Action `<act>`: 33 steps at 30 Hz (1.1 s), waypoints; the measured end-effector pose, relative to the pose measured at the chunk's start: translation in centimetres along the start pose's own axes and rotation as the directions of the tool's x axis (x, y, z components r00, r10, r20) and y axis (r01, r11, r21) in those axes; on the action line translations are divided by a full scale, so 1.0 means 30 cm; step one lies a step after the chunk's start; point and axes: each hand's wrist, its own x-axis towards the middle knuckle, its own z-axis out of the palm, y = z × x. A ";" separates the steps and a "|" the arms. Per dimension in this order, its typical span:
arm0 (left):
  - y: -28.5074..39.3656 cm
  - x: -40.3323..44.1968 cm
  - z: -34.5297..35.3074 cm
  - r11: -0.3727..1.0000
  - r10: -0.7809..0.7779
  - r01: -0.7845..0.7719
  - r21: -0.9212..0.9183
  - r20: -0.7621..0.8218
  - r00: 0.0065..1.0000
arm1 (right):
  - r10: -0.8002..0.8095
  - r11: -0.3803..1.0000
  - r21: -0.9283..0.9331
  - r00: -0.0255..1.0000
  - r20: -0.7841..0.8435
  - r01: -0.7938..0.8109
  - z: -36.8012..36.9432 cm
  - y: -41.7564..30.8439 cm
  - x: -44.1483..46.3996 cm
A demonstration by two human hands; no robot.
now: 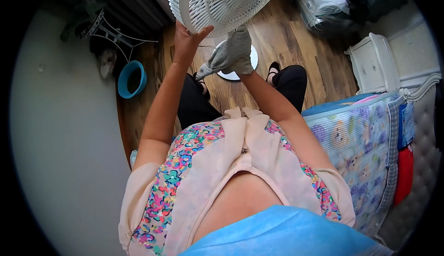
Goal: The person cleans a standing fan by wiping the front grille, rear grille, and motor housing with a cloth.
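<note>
In the head view, a blue basin [132, 79] is standing on the floor [296, 48] near the left wall [64, 131]; its inside is looking too dark to read. Clear and black plastic bags [326, 6] are slumping at the far right, the clear one showing something white inside. White drawers [371, 65] are standing shut nearby.

The left hand [189, 39] is gripping the rim of the fan [222, 6], which is tilting in front of the person, its white ribs fanning out around a dark hub. A soft, creased grey cloth [229, 52] is covering the right hand [245, 75] just below the fan; its fingers are hiding, so I cannot tell whether they are gripping. A round white disc [254, 58] is lying beneath.

Brown wood grain is running along the floor, and a patterned quilt [347, 136] is covering the bed at right, beside a tufted grey headboard [423, 163].
</note>
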 end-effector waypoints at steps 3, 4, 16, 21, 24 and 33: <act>-0.024 0.020 -0.057 1.000 -0.025 0.024 0.008 0.063 0.998 | 0.041 0.998 -0.051 0.998 -0.037 -0.042 -0.086 0.102 0.042; -0.038 0.026 -0.072 1.000 -0.006 0.005 0.009 0.117 0.993 | 0.031 0.999 -0.028 0.986 -0.163 -0.036 -0.140 0.155 0.079; 0.011 0.036 -0.084 0.996 -0.026 0.015 0.084 0.132 0.991 | 0.025 0.917 0.270 0.632 -0.775 0.294 -0.885 0.609 0.588; 0.089 0.012 -0.098 0.993 -0.023 0.005 0.118 0.152 0.988 | 0.066 0.825 0.372 0.581 -0.811 0.425 -1.014 0.596 0.672; 0.093 0.010 -0.106 0.988 -0.028 0.001 0.155 0.172 0.985 | 0.091 0.766 0.429 0.580 -0.810 0.479 -1.040 0.602 0.700; 0.068 0.007 -0.109 0.996 -0.031 0.018 0.091 0.147 0.989 | 0.064 0.437 0.691 0.746 -0.662 0.576 -0.886 0.795 0.798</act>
